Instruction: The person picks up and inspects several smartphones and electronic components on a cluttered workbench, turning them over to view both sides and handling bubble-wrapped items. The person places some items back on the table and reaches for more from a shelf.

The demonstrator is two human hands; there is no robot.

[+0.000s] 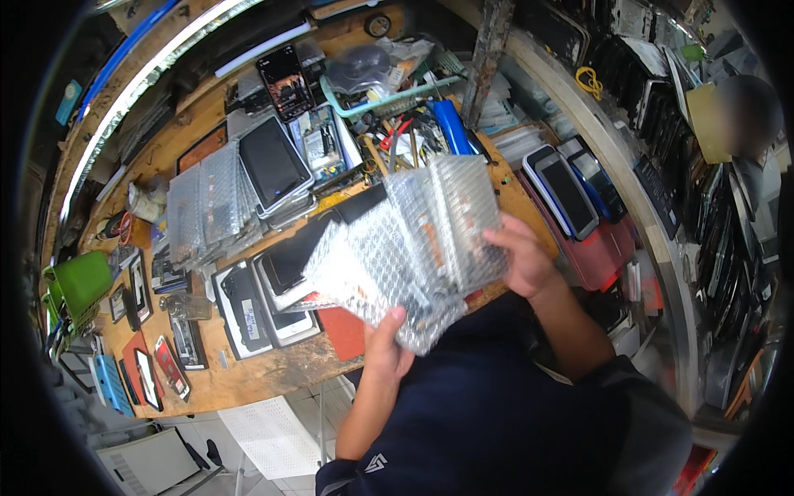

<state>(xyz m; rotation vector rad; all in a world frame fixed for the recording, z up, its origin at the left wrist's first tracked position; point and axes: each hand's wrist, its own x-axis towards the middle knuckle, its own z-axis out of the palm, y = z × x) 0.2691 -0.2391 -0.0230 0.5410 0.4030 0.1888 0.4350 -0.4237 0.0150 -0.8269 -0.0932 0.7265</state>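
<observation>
Several flat bubble-wrapped packages (467,211) are fanned out between my two hands, above the near edge of the workbench. My left hand (385,351) grips their lower edge, with the thumb on top. On the right side, my right hand (527,258) pinches the rightmost one by its edge. Light glares off the silvery left part of the bubble wrap, and what is inside cannot be made out, apart from orange patches showing through. Just left of the packages lie a dark tablet (291,260) and a white-framed device (289,324) on the bench.
A stack of bubble-wrapped packages (203,207) lies beside a tablet (275,161) at the back left. Behind are a lit phone (285,78), a green basket (389,99), and a blue bottle-like object (451,128). Phone-like devices (562,194) lie right, past a wooden post (486,62).
</observation>
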